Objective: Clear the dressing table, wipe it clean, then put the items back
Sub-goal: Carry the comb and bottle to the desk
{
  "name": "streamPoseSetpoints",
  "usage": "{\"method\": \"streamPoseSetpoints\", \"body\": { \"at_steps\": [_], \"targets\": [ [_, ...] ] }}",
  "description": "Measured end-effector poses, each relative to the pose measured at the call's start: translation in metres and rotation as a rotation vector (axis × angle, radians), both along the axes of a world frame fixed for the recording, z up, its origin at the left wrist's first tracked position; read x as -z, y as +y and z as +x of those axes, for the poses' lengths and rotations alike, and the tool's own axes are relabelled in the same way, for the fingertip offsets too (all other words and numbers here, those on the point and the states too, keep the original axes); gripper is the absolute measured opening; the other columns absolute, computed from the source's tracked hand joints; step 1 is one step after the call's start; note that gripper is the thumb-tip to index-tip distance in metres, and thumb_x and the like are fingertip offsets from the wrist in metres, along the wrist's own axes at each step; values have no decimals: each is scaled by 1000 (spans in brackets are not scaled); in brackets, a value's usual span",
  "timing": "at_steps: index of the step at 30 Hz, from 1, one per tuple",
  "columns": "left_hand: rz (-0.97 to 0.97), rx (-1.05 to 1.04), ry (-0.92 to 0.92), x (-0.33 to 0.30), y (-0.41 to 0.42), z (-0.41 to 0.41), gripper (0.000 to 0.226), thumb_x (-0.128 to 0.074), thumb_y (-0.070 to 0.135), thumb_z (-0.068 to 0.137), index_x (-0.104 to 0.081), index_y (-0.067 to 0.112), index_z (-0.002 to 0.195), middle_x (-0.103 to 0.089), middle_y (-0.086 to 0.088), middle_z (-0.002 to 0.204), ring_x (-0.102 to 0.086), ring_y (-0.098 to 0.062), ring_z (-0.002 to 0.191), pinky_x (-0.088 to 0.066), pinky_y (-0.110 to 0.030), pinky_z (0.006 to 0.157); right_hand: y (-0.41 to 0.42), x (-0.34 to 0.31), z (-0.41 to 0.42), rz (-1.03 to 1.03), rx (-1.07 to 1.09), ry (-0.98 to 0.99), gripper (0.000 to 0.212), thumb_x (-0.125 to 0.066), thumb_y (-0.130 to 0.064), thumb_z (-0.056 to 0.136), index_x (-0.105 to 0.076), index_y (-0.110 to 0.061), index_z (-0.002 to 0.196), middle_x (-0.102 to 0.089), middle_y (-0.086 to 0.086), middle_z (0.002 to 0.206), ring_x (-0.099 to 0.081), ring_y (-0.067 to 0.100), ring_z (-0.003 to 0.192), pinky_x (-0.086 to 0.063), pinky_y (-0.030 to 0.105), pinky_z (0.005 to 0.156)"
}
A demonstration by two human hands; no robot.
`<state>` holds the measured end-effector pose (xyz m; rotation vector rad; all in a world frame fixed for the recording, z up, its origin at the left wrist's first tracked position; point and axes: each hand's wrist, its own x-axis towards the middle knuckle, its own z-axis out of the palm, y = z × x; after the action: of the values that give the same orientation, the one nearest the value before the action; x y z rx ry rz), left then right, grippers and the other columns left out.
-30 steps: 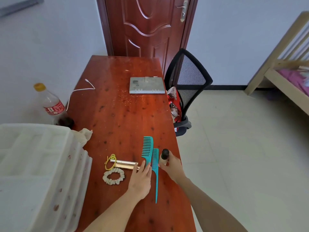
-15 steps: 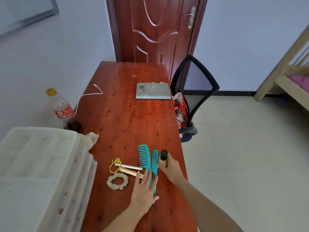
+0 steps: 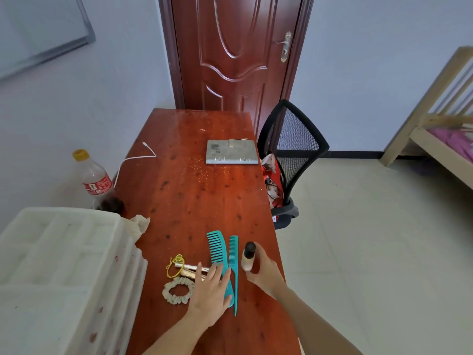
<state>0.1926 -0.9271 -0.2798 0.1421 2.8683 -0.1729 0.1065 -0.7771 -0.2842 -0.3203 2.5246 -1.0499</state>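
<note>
Head view: both hands down on the near-edge cluster

Head cam looks down the table (image 3: pixel 194 190). Small items sit bunched at the near end, all within reach. That fits either gathering or putting back; I can't tell which.

Left hand (image 3: pixel 208 290): fingers straight and flat, lying over the wide comb (image 3: pixel 217 248) handle and the ends of the gold tubes (image 3: pixel 190 269). Looks like pinning or sliding, not a grasp.

Right hand (image 3: pixel 263 269): fingers curled round the bottle (image 3: pixel 248 256), holding it upright on the wood just right of the tail comb (image 3: pixel 233 262). Upright hold probably keeps it from tipping.

Scrunchie (image 3: pixel 177 290) and yellow band (image 3: pixel 175 265) lie just left of the left hand, untouched.

Cloth (image 3: pixel 139 222) sits at the left edge against the white drawers (image 3: pixel 61 265), so it's handy for wiping.

Grit shows mid-table near the grey box (image 3: pixel 231 152), so I'd say that area isn't wiped. Box and cable (image 3: pixel 135 158) are well apart from the cluster, at the far end.
</note>
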Motion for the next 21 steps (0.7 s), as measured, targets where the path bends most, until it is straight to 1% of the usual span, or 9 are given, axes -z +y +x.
{"method": "streamPoseSetpoints", "body": {
  "at_steps": [3,7,11,12,14,16,17,19,21],
  "targets": [
    [-12,-5,25,-9,-4,-1,62,-25,49,97,-9,18,147,-12,-9,155,-3,-25,142,3,-55,112,6,1,6,60,25,-21,79,-67,-27,81,-19,-25,144,-42,-6,143,-46,17,125,-41,31,102],
    [-35,-26,103,-25,3,3,60,-27,47,97,-11,18,147,-13,-9,154,-6,-26,142,-1,-53,113,14,4,17,155,31,-9,76,-59,-40,85,-15,-24,146,-25,-4,153,-28,19,138,-31,35,109],
    [-39,-120,145,-30,14,21,62,-31,48,96,-14,18,147,-16,-9,154,-9,-26,142,-5,-54,113,19,5,35,328,-22,125,74,-45,-52,89,-11,-22,147,-10,-1,157,-5,23,144,-16,39,115],
    [-41,-149,167,-32,17,27,63,-35,49,94,-19,18,146,-21,-10,153,-14,-27,141,-10,-54,113,21,5,40,369,-46,174,74,-42,-54,89,-11,-21,147,-7,0,157,-1,25,144,-13,40,115],
    [-28,-220,197,-39,24,45,65,-53,53,83,-43,17,137,-44,-10,141,-36,-28,133,-28,-53,106,23,3,52,403,-99,256,74,-39,-54,89,-10,-20,148,-4,3,157,4,28,144,-7,41,115],
    [-24,-295,289,-44,34,69,64,-69,51,67,-60,17,121,-60,-9,125,-53,-27,119,-42,-50,95,24,1,66,421,-175,359,75,-41,-54,88,-13,-18,148,-9,7,157,0,31,144,-5,41,114],
    [-15,-340,326,-46,39,83,64,-71,50,64,-61,17,119,-61,-9,123,-54,-27,117,-43,-50,93,23,-2,76,420,-221,429,77,-47,-54,85,-21,-16,146,-19,11,155,-10,34,142,-9,42,113],
    [-16,-427,392,-55,47,113,69,-69,48,65,-56,16,125,-57,-11,129,-51,-28,120,-40,-50,97,20,-9,95,357,-315,594,73,-63,-45,73,-44,-11,136,-45,17,140,-36,40,132,-30,48,106],
    [-33,-527,465,-72,52,148,71,-65,45,70,-47,16,132,-51,-11,135,-47,-27,125,-34,-50,103,12,-22,116,250,-429,754,65,-61,-35,69,-52,-9,127,-52,19,131,-44,40,125,-39,50,101]
  ]
}}
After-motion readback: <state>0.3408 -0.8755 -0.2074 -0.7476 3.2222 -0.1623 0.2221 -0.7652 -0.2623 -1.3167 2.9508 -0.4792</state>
